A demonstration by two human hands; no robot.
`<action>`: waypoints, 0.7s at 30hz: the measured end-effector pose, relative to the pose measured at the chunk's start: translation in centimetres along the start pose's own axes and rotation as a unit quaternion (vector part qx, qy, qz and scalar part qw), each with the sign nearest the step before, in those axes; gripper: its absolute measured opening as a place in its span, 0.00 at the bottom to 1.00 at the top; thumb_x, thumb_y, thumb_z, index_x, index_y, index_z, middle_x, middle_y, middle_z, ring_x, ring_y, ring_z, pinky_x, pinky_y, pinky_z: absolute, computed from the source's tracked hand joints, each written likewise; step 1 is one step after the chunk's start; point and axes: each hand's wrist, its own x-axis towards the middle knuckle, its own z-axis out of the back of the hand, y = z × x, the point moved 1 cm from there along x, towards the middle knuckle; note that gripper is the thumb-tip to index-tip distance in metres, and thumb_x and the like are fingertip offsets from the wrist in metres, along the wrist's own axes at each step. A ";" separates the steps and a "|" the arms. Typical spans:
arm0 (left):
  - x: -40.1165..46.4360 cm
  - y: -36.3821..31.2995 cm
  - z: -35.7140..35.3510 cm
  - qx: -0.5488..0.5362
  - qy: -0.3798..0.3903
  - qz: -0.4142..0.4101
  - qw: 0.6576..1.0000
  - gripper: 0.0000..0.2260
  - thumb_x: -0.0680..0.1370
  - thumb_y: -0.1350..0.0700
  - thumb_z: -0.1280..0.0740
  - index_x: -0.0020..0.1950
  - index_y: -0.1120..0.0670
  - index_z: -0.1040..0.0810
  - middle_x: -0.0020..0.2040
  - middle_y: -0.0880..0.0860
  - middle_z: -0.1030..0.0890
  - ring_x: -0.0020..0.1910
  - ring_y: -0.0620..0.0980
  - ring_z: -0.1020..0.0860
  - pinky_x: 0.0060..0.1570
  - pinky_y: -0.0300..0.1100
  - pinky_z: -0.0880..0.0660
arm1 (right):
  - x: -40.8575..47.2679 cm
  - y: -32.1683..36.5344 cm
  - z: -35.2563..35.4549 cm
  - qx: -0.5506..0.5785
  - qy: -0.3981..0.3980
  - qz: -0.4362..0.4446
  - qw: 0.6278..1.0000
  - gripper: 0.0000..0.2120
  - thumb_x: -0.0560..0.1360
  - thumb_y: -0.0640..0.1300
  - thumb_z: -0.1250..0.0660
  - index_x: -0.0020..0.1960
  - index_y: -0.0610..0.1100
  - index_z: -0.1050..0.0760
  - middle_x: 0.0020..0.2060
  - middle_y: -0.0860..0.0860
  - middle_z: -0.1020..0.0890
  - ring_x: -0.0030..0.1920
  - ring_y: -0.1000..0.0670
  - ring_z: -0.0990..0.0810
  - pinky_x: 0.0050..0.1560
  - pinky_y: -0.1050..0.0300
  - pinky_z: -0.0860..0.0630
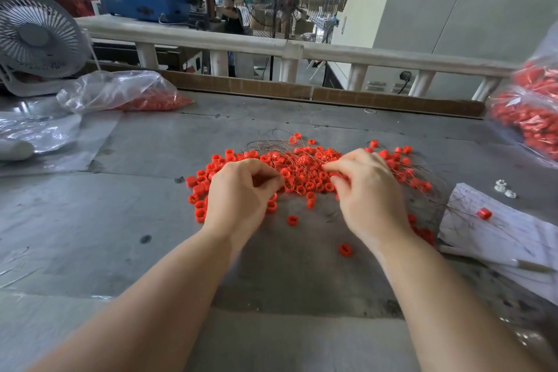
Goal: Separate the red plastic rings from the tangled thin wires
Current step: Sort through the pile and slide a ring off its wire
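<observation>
A person's 2 bare hands work over a heap of red rings [302,170] spread across the middle of a grey tabletop [151,142], with thin wires [273,145] tangled through and over the heap. The left hand [238,190] sits at the heap's near left edge, fingers curled in and fingertips pinched together at the rings; whether it holds a ring or a wire cannot be told. The right hand [367,187] rests on the heap's right half, forefinger stretched left along the rings and the other fingers curled down into them, though what it grips, if anything, is unclear. Loose rings lie apart from the heap on the near side, 1 of them [345,250] close to the right wrist. More wires trail off to the right toward a sheet of written paper [498,229], where a single ring [484,213] sits. A pen [531,266] lies at the paper's near edge, and 2 small white parts [504,189] rest just beyond it. Clear plastic bags holding red rings stand at the far left [126,92] and the right edge [531,112] of the tabletop. A white fan [36,39] stands at the far left corner, and another person [231,13] is visible in the workshop behind a white rail [241,42].
</observation>
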 end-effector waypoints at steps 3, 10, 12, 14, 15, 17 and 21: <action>0.1 0.2 0.0 0.065 -0.004 -0.031 0.997 0.07 0.70 0.61 0.26 0.36 0.50 0.20 0.31 0.38 0.26 0.32 0.34 0.25 0.36 0.21 0.35 | -0.2 0.4 -0.7 0.009 0.055 0.015 0.998 0.09 0.72 0.34 0.32 0.50 0.42 0.17 0.44 0.47 0.19 0.49 0.45 0.25 0.54 0.55 0.32; -0.3 1.1 -0.4 0.254 0.031 -0.061 0.965 0.08 0.76 0.53 0.32 0.54 0.49 0.18 0.52 0.49 0.20 0.55 0.53 0.29 0.52 0.36 0.39 | -0.7 0.4 -1.4 -0.020 0.122 0.048 0.991 0.17 0.75 0.32 0.37 0.55 0.49 0.19 0.50 0.53 0.20 0.51 0.49 0.28 0.56 0.55 0.33; -0.3 1.2 -0.4 0.275 0.039 -0.054 0.959 0.10 0.77 0.50 0.34 0.56 0.47 0.19 0.53 0.49 0.21 0.55 0.53 0.30 0.55 0.40 0.36 | -0.7 0.2 -1.5 -0.031 0.130 0.048 0.990 0.18 0.75 0.32 0.38 0.57 0.50 0.20 0.51 0.54 0.21 0.51 0.49 0.29 0.56 0.56 0.34; -0.3 1.3 -0.5 0.286 0.043 -0.054 0.956 0.10 0.77 0.49 0.35 0.57 0.47 0.20 0.54 0.49 0.21 0.55 0.53 0.29 0.56 0.41 0.35 | -0.7 0.0 -1.6 -0.041 0.142 0.044 0.988 0.17 0.76 0.34 0.38 0.58 0.50 0.20 0.52 0.55 0.21 0.52 0.49 0.29 0.56 0.56 0.34; -0.3 1.2 -0.4 0.286 0.043 -0.055 0.956 0.10 0.77 0.49 0.34 0.56 0.47 0.20 0.54 0.49 0.21 0.54 0.53 0.29 0.56 0.42 0.35 | -0.7 -0.1 -1.6 -0.041 0.145 0.040 0.988 0.15 0.77 0.35 0.38 0.57 0.49 0.20 0.52 0.54 0.21 0.52 0.49 0.29 0.56 0.55 0.34; -0.3 1.2 -0.4 0.284 0.042 -0.057 0.956 0.09 0.77 0.49 0.34 0.54 0.48 0.20 0.54 0.49 0.21 0.53 0.52 0.29 0.54 0.42 0.34 | -0.7 -0.1 -1.6 -0.033 0.137 0.028 0.990 0.12 0.76 0.37 0.36 0.54 0.47 0.19 0.51 0.52 0.21 0.53 0.48 0.28 0.57 0.53 0.33; -0.3 1.2 -0.4 0.299 0.052 -0.054 0.951 0.09 0.76 0.46 0.34 0.52 0.49 0.20 0.52 0.49 0.23 0.53 0.52 0.30 0.53 0.44 0.34 | -0.6 -0.2 -1.6 -0.043 0.119 0.015 0.992 0.16 0.76 0.36 0.37 0.61 0.48 0.22 0.54 0.52 0.22 0.56 0.48 0.29 0.59 0.53 0.34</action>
